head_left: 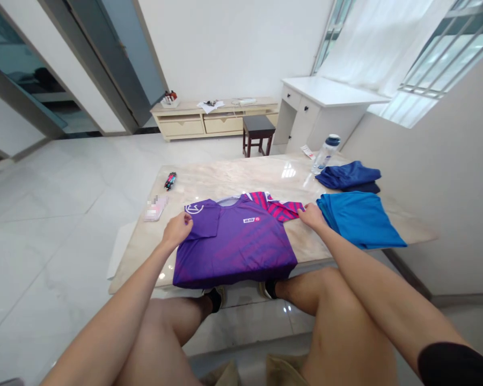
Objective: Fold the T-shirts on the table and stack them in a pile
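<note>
while both forearms reach over the near edge of the marble table (213, 179), the left hand (177, 229) and the right hand (312, 216) lie well apart on a purple jersey (233, 244), which sits flat at the middle of the near edge. the left hand rests on the jersey's left sleeve, with its fingers (187, 218) curled at the sleeve's edge. the right hand rests at the jersey's right side, on a pink-striped section (282, 209). neither shows clearly whether it is gripping the cloth or only pressing on it.

a folded bright blue garment (358, 220) lies just beside the right hand, toward the right edge. a folded navy garment (348, 176) sits behind it, near the far right corner, next to a clear water bottle (326, 154) and a slip of paper (308, 151). toward the left edge lie a blurred pale flat object (156, 208) and a small dark-and-pink item (169, 180), too small to name.
</note>
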Demonstrator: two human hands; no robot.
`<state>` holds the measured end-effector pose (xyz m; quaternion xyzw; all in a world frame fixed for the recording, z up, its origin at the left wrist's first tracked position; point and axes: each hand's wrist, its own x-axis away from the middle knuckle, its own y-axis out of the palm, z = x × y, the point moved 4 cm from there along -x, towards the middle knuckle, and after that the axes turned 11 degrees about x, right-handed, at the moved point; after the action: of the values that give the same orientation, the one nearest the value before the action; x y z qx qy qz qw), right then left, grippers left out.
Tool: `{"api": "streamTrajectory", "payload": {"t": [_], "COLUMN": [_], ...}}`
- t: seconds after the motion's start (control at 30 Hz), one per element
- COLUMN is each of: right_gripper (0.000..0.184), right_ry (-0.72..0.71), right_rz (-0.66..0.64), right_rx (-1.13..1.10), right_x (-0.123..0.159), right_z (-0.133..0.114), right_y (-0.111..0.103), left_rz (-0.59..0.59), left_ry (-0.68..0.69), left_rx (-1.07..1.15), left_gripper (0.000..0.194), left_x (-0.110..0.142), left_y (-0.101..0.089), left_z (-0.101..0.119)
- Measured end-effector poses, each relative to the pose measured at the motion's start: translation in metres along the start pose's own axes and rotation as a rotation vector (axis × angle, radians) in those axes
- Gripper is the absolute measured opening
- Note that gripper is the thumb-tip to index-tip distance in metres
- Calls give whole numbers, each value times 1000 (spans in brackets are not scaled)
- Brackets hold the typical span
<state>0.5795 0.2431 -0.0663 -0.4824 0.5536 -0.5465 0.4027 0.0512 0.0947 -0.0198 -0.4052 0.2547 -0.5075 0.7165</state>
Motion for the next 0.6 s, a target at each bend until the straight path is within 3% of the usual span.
{"api": "streamTrajectory", "payload": {"t": [0.17,0.3,0.43,0.6], "right_gripper": [74,76,61,27], "right_ry": [123,-6,-314,-397], "right_rz": [-86,28,68,80], "right_rx": [42,13,6,99], "right_x": [-12,-10,0,0], "right_z": [-5,-12,-16,-8], "right_y": [9,7,1,-2], "left_rz": [-52,-69,-86,-90], "left_ry": [-12,5,14,22], "left_rx": [-75,-123,-151,-183], "left_gripper": [21,21,23,29], "left_x": [-6,-8,-8,-5], "left_y": [4,4,5,3], "left_z": [-19,-24,-24,-22]}}
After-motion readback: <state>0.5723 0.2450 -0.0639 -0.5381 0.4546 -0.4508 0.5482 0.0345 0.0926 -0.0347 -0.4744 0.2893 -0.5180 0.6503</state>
